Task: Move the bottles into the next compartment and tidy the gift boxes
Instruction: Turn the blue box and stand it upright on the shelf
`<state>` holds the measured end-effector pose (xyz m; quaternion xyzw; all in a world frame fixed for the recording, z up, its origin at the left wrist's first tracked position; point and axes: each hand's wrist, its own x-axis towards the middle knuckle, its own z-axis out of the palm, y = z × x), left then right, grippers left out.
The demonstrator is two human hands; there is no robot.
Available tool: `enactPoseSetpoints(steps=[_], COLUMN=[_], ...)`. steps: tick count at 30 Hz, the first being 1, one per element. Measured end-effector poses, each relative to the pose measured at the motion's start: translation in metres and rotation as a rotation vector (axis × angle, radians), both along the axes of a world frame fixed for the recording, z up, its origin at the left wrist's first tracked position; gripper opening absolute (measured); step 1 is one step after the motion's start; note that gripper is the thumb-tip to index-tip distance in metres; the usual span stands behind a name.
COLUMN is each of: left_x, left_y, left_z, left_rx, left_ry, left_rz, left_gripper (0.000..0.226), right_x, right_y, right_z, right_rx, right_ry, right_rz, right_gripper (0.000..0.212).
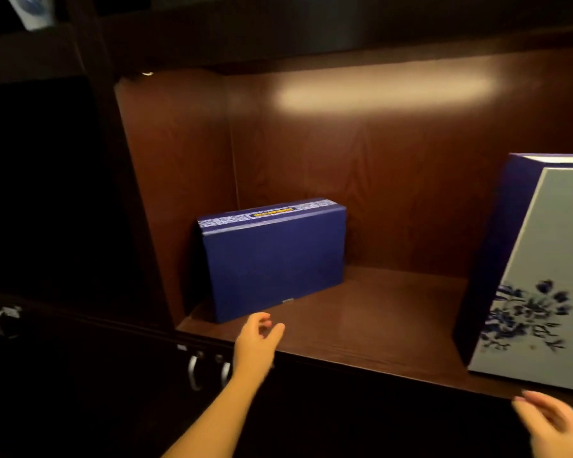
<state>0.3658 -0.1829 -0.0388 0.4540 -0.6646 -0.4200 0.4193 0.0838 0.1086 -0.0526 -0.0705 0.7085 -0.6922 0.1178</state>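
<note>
A plain blue gift box stands on its long edge at the back left of the lit wooden compartment, leaning against the left wall. A larger blue box with a pale front and blue flower print stands upright at the right edge of the view. My left hand hovers just in front of the plain box's lower edge, fingers loosely curled, holding nothing. My right hand is below the flowered box at the shelf's front edge, fingers relaxed, empty. No bottles are in view.
Dark cabinet doors with metal handles lie below the shelf. The compartment to the left is dark. A blue-and-white object shows at the top left. Bare shelf floor lies between the two boxes.
</note>
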Motion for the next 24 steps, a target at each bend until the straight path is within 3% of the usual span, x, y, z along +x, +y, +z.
enactPoseSetpoints(steps=[4,8,16,24], left_x=[0.044,0.062,0.05,0.039], left_y=[-0.046,-0.082,-0.156,-0.196], left_z=[0.01,0.013,0.01,-0.014], left_rx=[-0.001,0.002,0.172,0.305], left_ry=[0.057,0.069,0.157,0.402], left_rz=[0.197,0.334,0.386,0.405], left_gripper=[0.03,0.04,0.055,0.043], right_x=[0.051,0.069,0.023,0.0], right_y=[-0.078,-0.159,-0.311,-0.361], right_z=[0.01,0.021,0.028,0.016], right_rx=[0.036,0.117,0.201,0.051], right_ry=[0.236,0.258,0.068,0.101], right_rz=[0.181,0.411,0.573,0.654], right_gripper=[0.016,0.02,0.099,0.108])
